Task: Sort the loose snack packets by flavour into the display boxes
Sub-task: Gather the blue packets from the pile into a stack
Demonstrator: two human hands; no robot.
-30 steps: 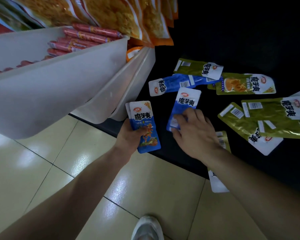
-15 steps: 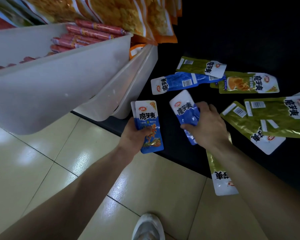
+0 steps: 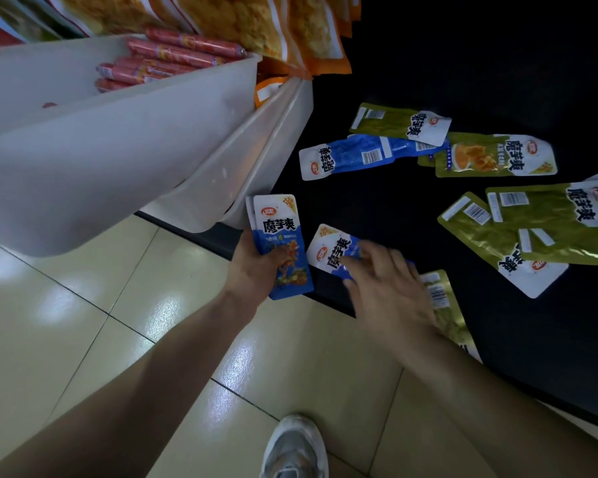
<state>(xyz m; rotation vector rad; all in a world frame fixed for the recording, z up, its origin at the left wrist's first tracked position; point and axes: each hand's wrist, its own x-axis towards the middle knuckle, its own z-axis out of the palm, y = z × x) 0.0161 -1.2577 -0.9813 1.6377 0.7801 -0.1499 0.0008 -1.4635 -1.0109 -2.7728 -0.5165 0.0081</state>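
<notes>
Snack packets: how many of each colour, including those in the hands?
Blue: 4 at least: stack of 2 in left hand, packet in right hand, lying packet.
Green packets: 5 at least; right edge cuts more.
Total: 9 at least.

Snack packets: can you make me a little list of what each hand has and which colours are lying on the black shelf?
Left hand: grips a stack of blue packets
Right hand: pinches one blue packet, blurred
Loose on the black shelf: another blue packet and several green packets
White bin: holds red sausages
Above the bin: orange bags
Floor: pale tiles, one grey shoe
</notes>
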